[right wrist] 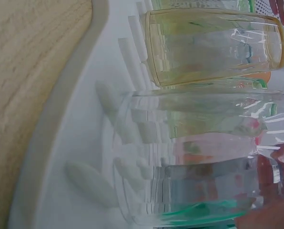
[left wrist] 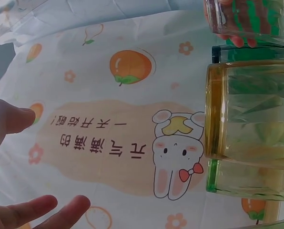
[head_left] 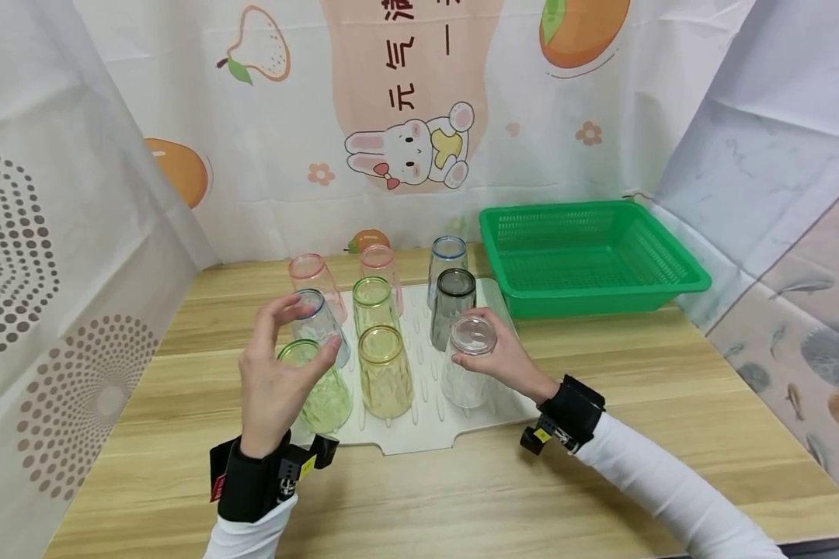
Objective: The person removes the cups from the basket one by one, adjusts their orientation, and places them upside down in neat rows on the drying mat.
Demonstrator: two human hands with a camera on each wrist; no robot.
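Note:
Upside-down glasses stand in rows on a white draining board (head_left: 419, 439). My right hand (head_left: 506, 361) grips the clear glass (head_left: 464, 388) near its upturned base, at the board's front right; in the right wrist view this clear glass (right wrist: 199, 148) fills the middle and stands on the board. My left hand (head_left: 277, 380) hovers by the front-left green glass (head_left: 327, 402), thumb and fingers spread apart with nothing held between them. Just beyond it stands a blue-rimmed glass (head_left: 325, 330). A yellow glass (head_left: 386, 380) stands between the two hands.
Behind the front row are a second green glass (head_left: 374, 310), a grey glass (head_left: 453, 310), another blue-rimmed glass (head_left: 449, 260) and two pink glasses, one at the back left (head_left: 315, 276). A green plastic basket (head_left: 608, 303) sits right of the board on the wooden table (head_left: 433, 505).

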